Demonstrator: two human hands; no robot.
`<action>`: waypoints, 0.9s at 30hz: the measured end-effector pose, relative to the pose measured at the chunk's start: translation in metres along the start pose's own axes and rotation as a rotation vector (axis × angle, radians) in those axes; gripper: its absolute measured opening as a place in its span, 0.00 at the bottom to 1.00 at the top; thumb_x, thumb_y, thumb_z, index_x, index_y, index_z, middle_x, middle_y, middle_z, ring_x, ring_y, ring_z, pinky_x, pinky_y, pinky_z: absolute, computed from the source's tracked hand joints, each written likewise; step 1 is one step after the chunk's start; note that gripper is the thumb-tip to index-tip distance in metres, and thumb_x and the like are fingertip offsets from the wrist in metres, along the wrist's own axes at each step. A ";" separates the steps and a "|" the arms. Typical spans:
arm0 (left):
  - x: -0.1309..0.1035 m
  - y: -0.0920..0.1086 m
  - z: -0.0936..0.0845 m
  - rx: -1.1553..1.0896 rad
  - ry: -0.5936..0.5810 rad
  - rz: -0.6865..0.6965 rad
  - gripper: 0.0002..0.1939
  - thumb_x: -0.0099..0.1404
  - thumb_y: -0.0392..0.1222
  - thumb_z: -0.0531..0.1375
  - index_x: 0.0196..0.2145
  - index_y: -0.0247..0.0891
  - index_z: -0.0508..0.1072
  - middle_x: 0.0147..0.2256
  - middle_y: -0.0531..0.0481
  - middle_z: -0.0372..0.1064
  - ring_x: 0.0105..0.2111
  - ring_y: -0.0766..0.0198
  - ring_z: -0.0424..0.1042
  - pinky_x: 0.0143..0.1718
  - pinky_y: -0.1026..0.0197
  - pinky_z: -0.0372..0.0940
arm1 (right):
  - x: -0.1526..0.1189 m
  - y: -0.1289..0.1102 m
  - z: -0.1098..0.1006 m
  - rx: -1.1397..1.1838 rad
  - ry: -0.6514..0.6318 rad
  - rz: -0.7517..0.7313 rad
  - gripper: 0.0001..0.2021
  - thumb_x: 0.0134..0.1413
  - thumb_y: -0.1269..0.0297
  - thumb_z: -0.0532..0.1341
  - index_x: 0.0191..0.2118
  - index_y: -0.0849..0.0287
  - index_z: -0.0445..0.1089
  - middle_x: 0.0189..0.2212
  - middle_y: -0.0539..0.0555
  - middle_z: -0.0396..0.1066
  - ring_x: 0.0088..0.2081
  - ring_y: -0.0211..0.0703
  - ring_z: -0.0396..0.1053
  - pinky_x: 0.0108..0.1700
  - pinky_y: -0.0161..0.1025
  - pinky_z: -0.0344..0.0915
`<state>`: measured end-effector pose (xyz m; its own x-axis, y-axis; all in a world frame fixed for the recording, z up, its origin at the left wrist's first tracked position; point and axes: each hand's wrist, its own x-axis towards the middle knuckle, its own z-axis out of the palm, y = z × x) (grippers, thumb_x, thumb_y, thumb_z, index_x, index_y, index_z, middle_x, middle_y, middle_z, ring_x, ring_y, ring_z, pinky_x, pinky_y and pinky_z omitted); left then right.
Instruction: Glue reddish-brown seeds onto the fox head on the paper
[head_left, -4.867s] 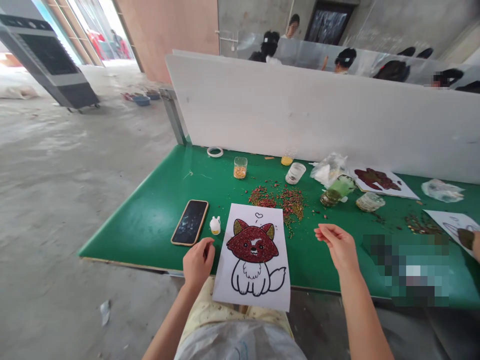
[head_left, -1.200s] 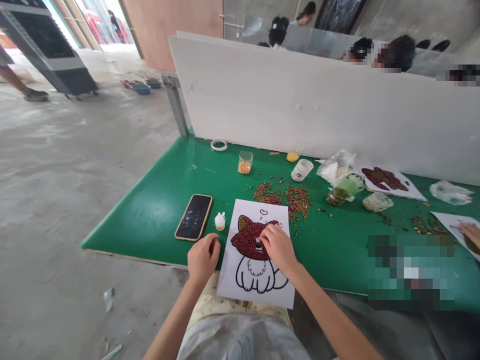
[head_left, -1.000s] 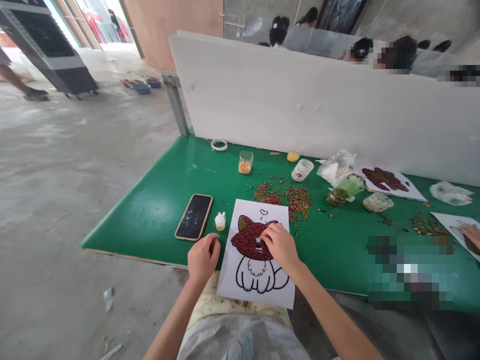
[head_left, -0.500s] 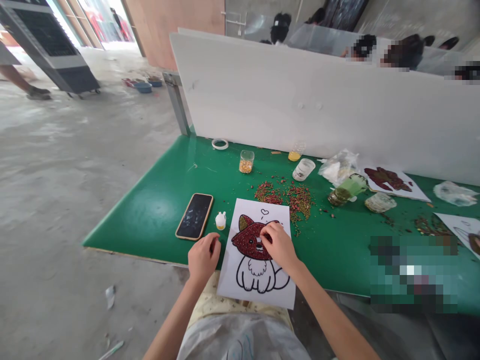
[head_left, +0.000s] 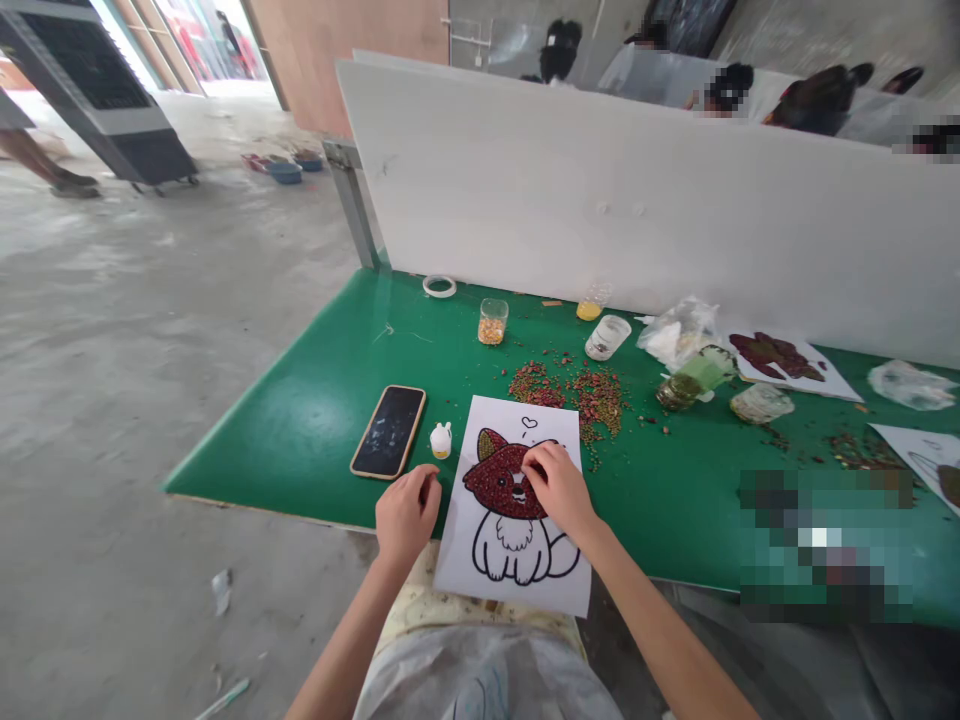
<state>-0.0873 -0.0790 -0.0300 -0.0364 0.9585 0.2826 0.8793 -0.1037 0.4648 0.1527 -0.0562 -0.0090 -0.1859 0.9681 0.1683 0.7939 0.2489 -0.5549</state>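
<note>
A sheet of paper [head_left: 457,560] with an outlined fox drawing lies before me, overhanging the table's front edge. Small dark red beans cover the fox's head [head_left: 491,480], and greenish seeds fill its left ear. The body and tail are bare outlines. My right hand [head_left: 559,490] rests over the right side of the head, thumb and fingertips pinched together; whatever is between them is too small or hidden. Left of the paper, my left hand [head_left: 409,512] is loosely curled at the table edge, holding nothing visible. Just beyond it stands a small white bottle [head_left: 441,440].
A phone [head_left: 388,432] lies at left. Loose red and green beans [head_left: 570,395] are scattered behind the paper. Farther back are a cup of corn kernels [head_left: 492,325], a tape roll [head_left: 439,287], a tipped jar [head_left: 608,338] and a green-labelled jar [head_left: 694,380]. A white board [head_left: 600,190] rises behind.
My right hand has shifted very slightly at the fox's face, still pinched. My left hand has stayed where it was.
</note>
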 end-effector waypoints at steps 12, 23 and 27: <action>0.001 0.001 -0.001 0.004 0.011 0.005 0.11 0.64 0.41 0.51 0.35 0.40 0.73 0.28 0.53 0.74 0.27 0.66 0.71 0.28 0.66 0.59 | -0.002 0.000 0.003 -0.005 0.014 0.001 0.06 0.56 0.72 0.55 0.30 0.56 0.65 0.33 0.53 0.66 0.39 0.45 0.63 0.43 0.41 0.60; 0.000 -0.001 0.001 0.002 0.009 0.004 0.11 0.64 0.41 0.51 0.35 0.40 0.73 0.27 0.53 0.73 0.27 0.66 0.71 0.28 0.66 0.59 | -0.002 0.001 0.007 -0.024 0.027 -0.016 0.06 0.55 0.73 0.55 0.31 0.55 0.64 0.32 0.52 0.65 0.38 0.44 0.63 0.42 0.40 0.60; 0.001 -0.001 0.000 -0.002 0.020 0.003 0.11 0.64 0.41 0.51 0.35 0.40 0.73 0.29 0.53 0.74 0.27 0.66 0.72 0.29 0.66 0.59 | -0.002 0.000 0.006 -0.027 0.034 -0.029 0.06 0.55 0.73 0.55 0.30 0.55 0.64 0.32 0.52 0.65 0.39 0.45 0.62 0.43 0.41 0.59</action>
<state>-0.0883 -0.0781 -0.0307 -0.0436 0.9528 0.3006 0.8787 -0.1066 0.4653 0.1493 -0.0579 -0.0140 -0.1896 0.9587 0.2117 0.8037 0.2755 -0.5275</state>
